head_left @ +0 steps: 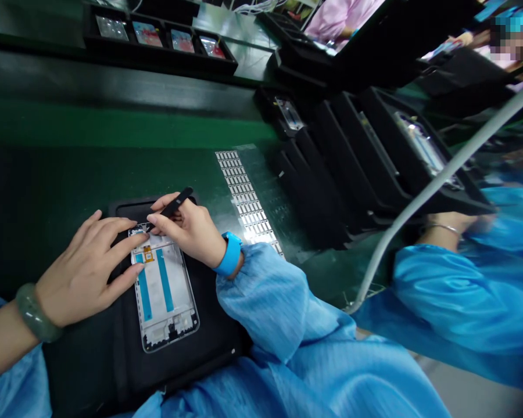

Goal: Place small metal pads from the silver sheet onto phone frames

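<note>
A phone frame (159, 290) with two blue strips and a small orange flex piece (147, 253) lies in a black foam tray (213, 331) before me. My left hand (91, 261) rests over its upper left edge, fingers spread and fingertips touching the frame. Black tweezers (176, 203) are pinched in my right hand (189, 229). Their tips point down at the top end of the frame, where my fingers partly hide them. A sheet of small silvery labels or pads (246, 191) lies on the green mat to the right of the tray.
Stacked black foam trays (353, 157), some holding phone frames, stand at the right. A grey cable (440, 180) crosses in front of them. Another person's blue sleeve (444, 296) is close by on the right. A black compartment tray (161, 49) sits on the raised shelf.
</note>
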The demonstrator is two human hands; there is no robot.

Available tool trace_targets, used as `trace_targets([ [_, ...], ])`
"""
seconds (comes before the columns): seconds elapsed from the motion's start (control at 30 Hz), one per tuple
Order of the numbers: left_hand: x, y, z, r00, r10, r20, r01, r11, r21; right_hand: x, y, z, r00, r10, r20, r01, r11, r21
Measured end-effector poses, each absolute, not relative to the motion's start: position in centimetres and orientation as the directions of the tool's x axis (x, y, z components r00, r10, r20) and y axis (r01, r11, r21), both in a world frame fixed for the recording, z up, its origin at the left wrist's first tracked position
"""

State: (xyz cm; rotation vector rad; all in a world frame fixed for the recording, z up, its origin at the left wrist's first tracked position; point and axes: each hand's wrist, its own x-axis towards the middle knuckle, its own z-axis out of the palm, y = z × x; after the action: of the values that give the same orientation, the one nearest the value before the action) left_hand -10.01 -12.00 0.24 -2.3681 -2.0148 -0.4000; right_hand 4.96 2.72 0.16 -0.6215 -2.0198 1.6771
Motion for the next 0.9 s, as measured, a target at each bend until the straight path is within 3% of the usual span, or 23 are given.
trace_targets([
  [0.07, -9.7, -12.0, 0.4, 0.128, 0.973, 0.192, 0.977, -0.157, 0.147, 5.1, 2.8, 0.5, -0.779, 0.624, 0.068, 0.056, 0.176, -0.983],
  [0.2, -9.3, -12.0, 0.4, 0.102, 0.975, 0.198, 0.981, -0.132, 0.145, 5.0, 3.1, 1.2, -0.679, 0.728, 0.099, -0.095, 0.046, -0.994],
  [0.33, -9.0, -12.0, 0.1, 0.079, 0.972, 0.223, 0.980, -0.116, 0.159, 4.4, 3.3, 0.7, -0.713, 0.693, 0.103, -0.146, -0.003, -0.989],
  [0.53, -8.8, -12.2, 0.0, 0.058, 0.974, 0.220, 0.981, -0.097, 0.171, 4.1, 3.4, -0.6, -0.754, 0.640, 0.148, -0.028, 0.194, -0.981],
  [0.9, -9.0, -12.3, -0.2, 0.046, 0.982, 0.185, 0.977, -0.084, 0.199, 4.5, 3.1, 0.2, -0.797, 0.550, 0.248, 0.024, 0.440, -0.898],
])
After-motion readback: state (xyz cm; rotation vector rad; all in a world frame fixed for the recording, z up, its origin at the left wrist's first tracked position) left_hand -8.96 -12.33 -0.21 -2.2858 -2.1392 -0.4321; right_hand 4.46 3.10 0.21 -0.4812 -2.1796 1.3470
